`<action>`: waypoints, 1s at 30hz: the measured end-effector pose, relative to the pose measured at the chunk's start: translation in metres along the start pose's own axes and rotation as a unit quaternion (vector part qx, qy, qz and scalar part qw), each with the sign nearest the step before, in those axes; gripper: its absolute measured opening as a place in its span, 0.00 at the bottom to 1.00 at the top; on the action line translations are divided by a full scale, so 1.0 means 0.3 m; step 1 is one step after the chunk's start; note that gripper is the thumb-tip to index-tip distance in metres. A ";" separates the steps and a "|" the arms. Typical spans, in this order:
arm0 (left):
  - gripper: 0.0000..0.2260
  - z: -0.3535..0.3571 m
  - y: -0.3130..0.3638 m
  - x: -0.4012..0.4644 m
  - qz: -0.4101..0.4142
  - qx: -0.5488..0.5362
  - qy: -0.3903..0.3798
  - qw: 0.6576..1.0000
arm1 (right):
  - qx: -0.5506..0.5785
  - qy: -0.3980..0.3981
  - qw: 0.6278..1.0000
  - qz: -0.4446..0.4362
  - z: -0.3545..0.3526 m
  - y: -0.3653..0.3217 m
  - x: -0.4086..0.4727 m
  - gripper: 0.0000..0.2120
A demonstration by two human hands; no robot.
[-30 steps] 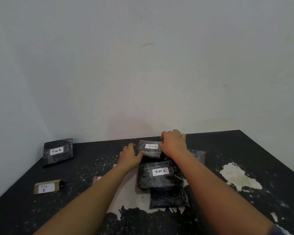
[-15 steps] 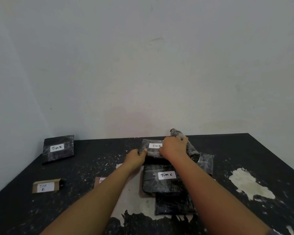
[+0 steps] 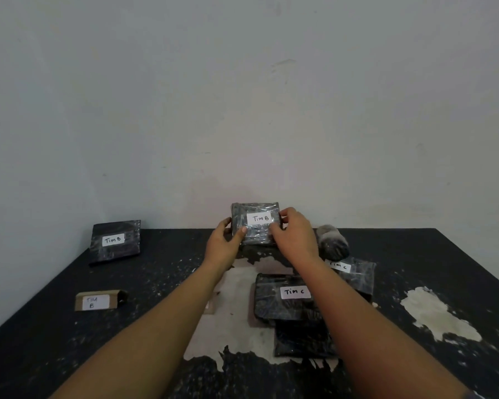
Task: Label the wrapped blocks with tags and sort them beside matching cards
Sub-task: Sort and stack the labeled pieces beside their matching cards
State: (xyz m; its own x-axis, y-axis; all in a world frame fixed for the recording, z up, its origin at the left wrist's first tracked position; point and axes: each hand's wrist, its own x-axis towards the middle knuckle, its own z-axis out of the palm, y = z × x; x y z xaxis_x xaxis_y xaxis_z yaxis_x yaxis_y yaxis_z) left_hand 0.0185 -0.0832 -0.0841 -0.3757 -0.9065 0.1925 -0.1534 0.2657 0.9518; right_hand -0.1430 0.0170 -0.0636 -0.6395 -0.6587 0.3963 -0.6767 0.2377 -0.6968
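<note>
— Where's the block marked "Tim B" (image 3: 255,223)?
— Lifted above the table's (image 3: 415,254) far edge, the left hand (image 3: 224,244) gripping its left side and the right hand (image 3: 296,236) pinching its right.
— The rest?
— Another wrapped block (image 3: 115,241) lies near the far left corner, with the card (image 3: 96,301) nearer the left edge. The "Tim C" blocks (image 3: 285,296) lie mid-table.

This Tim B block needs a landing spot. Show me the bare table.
Free: the table between the left Tim B block and Tim B card; also the far-right corner. Crowded: the Tim C blocks under the right hand.
</note>
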 end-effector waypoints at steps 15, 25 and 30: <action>0.25 -0.438 -0.056 0.000 0.000 0.052 0.082 0.995 | 0.018 -0.069 0.996 -0.053 0.203 -0.237 -0.072 0.21; 0.25 -0.833 -0.184 0.061 -0.037 0.104 0.142 0.984 | 0.046 -0.155 0.983 -0.085 0.511 -0.465 -0.113 0.23; 0.24 -0.988 -0.271 0.084 -0.058 0.121 0.153 0.979 | 0.054 -0.227 0.968 -0.094 0.687 -0.554 -0.141 0.27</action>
State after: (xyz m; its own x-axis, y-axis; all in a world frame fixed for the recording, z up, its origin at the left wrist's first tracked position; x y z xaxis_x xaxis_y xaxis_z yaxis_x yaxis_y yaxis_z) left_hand 0.2924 -0.2248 -0.0858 -0.0577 -0.9811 0.1847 -0.4048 0.1921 0.8940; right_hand 0.0717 -0.1418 -0.0877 -0.2654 -0.9348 0.2362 -0.7075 0.0224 -0.7063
